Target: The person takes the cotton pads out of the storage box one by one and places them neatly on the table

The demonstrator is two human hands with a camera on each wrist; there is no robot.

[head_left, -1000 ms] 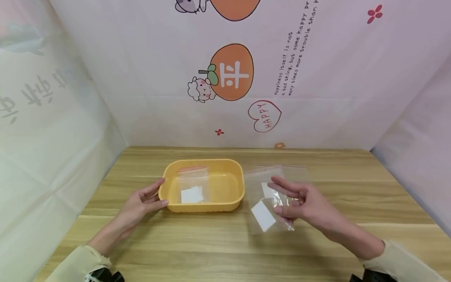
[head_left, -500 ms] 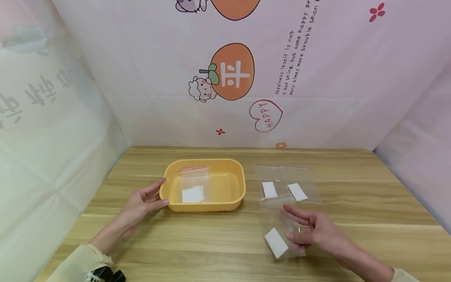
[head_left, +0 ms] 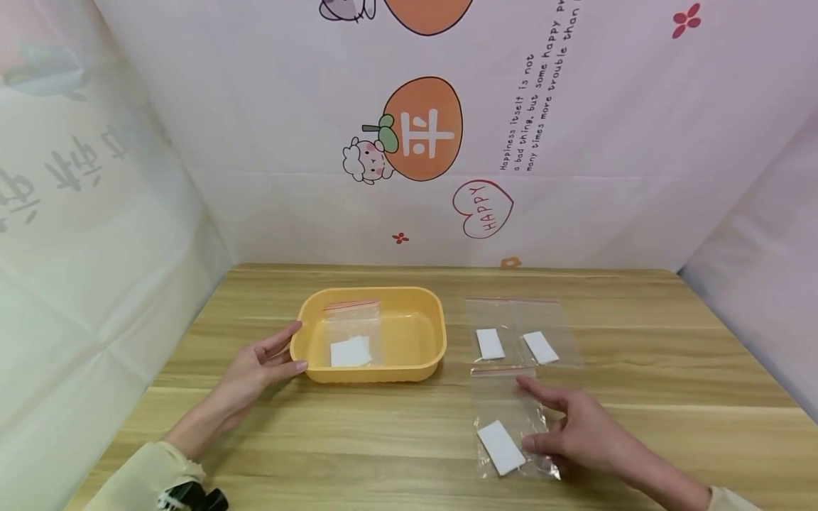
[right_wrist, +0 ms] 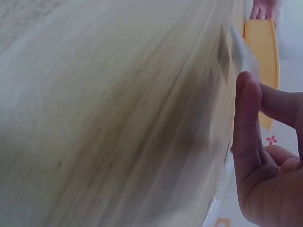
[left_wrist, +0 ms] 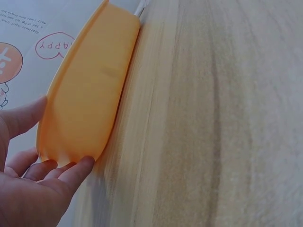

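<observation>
In the head view my left hand (head_left: 252,383) holds the left end of a yellow plastic basin (head_left: 415,372), thumb and fingers on its rim and side; the left wrist view shows fingertips along the basin's outer wall (left_wrist: 85,94). Inside lies a small zip-lock bag (head_left: 339,323) with white pieces. My right hand (head_left: 584,429) pinches the right edge of another clear zip-lock bag (head_left: 498,401) with one white rectangular piece (head_left: 501,447) in it. This bag lies nearly flat near the front. My right index finger points forward; the other fingers are partly hidden.
Behind that bag, clear zip-lock plastic (head_left: 530,312) with two white pieces, the left one (head_left: 490,344) and the right one (head_left: 540,348), lies on the wooden table (head_left: 358,440). A printed cloth (head_left: 300,206) hangs behind the table's far edge.
My right hand has drawn one bag from beside the basin toward me and lowered it in front of the other clear bag material. My left hand and the basin stay in place.
</observation>
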